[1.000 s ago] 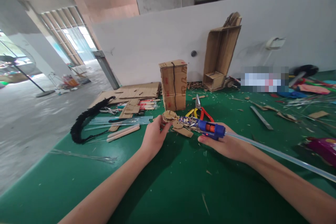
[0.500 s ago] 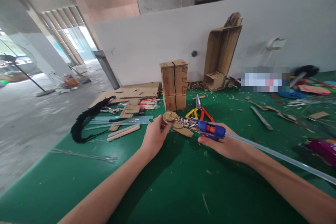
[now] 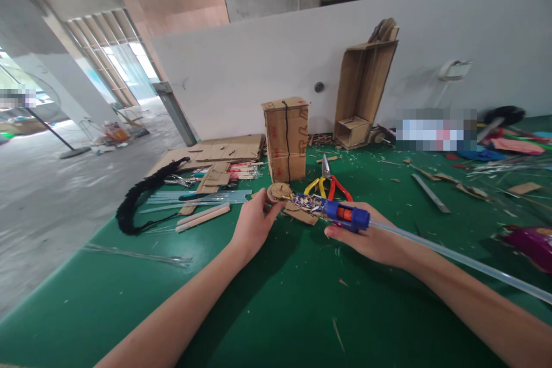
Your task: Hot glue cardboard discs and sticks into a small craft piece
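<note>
Fingers of the right hand (image 3: 375, 241) wrap around a blue glue gun (image 3: 349, 216), its front end pointing at a round cardboard disc (image 3: 278, 191) pinched at the near rim by the left hand (image 3: 254, 223). On the bench (image 3: 259, 310), an upright cardboard box (image 3: 280, 141) stands just behind the disc, red-and-yellow-handled pliers (image 3: 326, 171) lie beyond the gun, and a cardboard scrap (image 3: 301, 216) lies beneath its front. Farther back, a tall open carton (image 3: 366, 86) has a small compartment (image 3: 352, 131) at its foot, contents indistinct.

Glue gun (image 3: 333, 210) R of disc (image 3: 278, 191); box (image 3: 278, 141) bhnd disc, on tbl (image 3: 259, 322).
</note>
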Demonstrator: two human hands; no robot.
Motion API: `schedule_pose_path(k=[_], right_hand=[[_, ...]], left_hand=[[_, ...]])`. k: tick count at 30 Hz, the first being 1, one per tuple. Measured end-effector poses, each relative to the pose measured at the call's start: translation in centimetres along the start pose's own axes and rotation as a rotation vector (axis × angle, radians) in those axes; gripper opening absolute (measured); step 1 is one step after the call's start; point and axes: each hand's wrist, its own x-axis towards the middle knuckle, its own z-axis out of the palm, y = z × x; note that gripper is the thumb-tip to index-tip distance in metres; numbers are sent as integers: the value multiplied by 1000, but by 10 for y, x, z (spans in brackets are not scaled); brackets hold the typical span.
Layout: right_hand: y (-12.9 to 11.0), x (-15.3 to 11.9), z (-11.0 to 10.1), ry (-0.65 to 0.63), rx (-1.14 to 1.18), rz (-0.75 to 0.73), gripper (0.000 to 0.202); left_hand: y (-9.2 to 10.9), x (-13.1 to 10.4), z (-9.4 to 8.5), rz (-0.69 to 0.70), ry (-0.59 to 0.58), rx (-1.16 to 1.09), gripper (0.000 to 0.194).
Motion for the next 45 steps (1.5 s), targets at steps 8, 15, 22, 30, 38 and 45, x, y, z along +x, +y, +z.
schedule_pose_path(k=[8, 15, 22, 30, 38, 45], right_hand=[[-1, 1, 1, -12, 14, -14, 28], [0, 0, 1, -3, -17, -27, 29], [-3, 1, 0, -20, -3, -37, 27], [-2, 0, 1, -19, 81, -4, 27], [-4, 0, 3, -4, 59, -46, 26], [-7, -1, 10, 110, 31, -137, 20]], left_hand=[[-1, 0, 1, 4, -14, -23, 20], [-1, -1, 1, -13, -20, -38, 22], [4, -2, 0, -30, -37, -138, 20], [6, -2, -1, -49, -40, -148, 25], [10, -3, -2, -70, -44, -211, 24], [10, -4, -1, -86, -55, -212, 25]])
